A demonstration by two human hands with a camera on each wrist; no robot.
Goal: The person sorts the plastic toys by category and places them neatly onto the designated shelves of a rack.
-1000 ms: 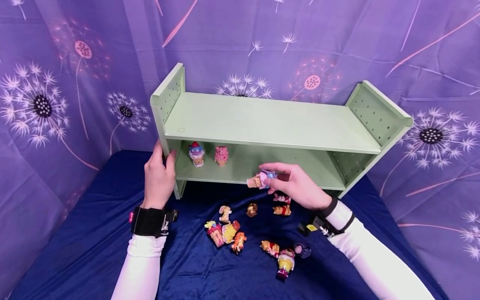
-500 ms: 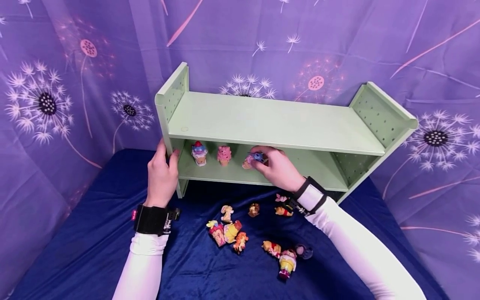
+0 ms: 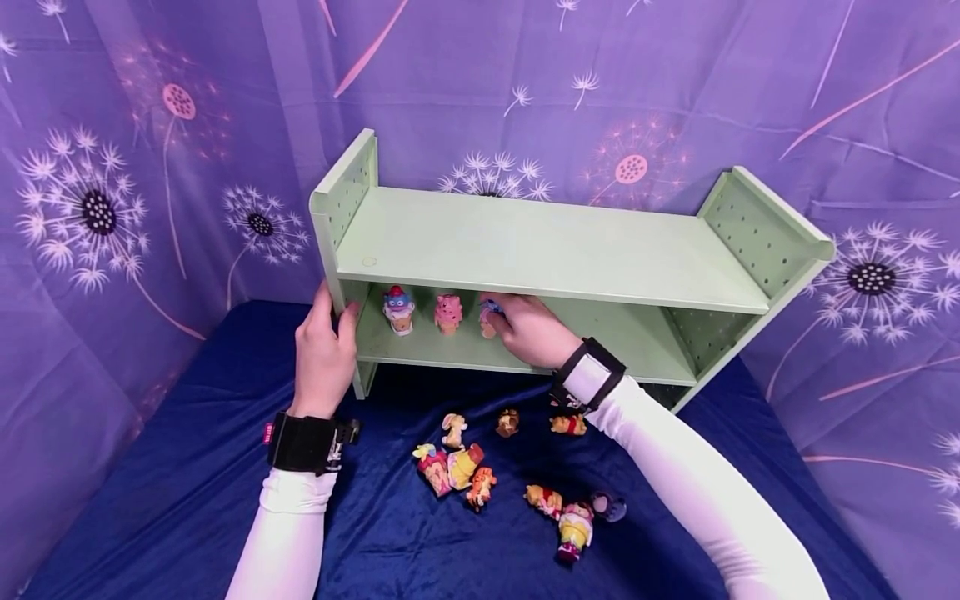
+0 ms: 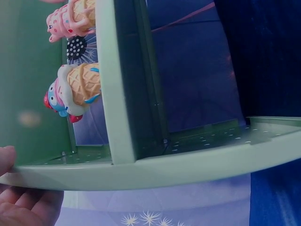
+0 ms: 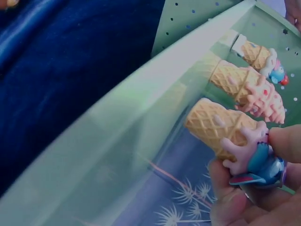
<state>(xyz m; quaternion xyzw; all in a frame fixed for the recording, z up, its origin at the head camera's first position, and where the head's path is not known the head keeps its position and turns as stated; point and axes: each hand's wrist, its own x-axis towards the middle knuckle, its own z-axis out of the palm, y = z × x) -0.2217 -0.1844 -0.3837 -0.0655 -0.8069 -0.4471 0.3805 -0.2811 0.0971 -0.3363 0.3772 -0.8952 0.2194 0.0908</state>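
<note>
My right hand (image 3: pixel 534 329) reaches into the lower level of the pale green shelf (image 3: pixel 555 250). Between thumb and fingers it pinches an ice cream cone figurine (image 5: pixel 225 132) with a blue character on top, held upright at the lower board. Left of it stand a pink ice cream cone figurine (image 3: pixel 447 314) and a blue-topped ice cream cone figurine (image 3: pixel 399 312) with a red cap. My left hand (image 3: pixel 325 354) grips the front edge of the shelf's left side panel, thumb inside and fingers outside, as the left wrist view also shows.
Several small figurines lie on the dark blue cloth (image 3: pixel 390 542) in front: a tan rabbit (image 3: pixel 453 430), an orange tiger (image 3: pixel 481 487), a yellow bear (image 3: pixel 567 425) and a yellow-dressed figurine (image 3: pixel 574 529). A purple dandelion-print curtain (image 3: pixel 480 83) hangs behind the shelf.
My right hand has carried the blue-character cone from in front of the shelf up and left into the lower level, turning it upright beside the pink cone. The left hand keeps its grip.
</note>
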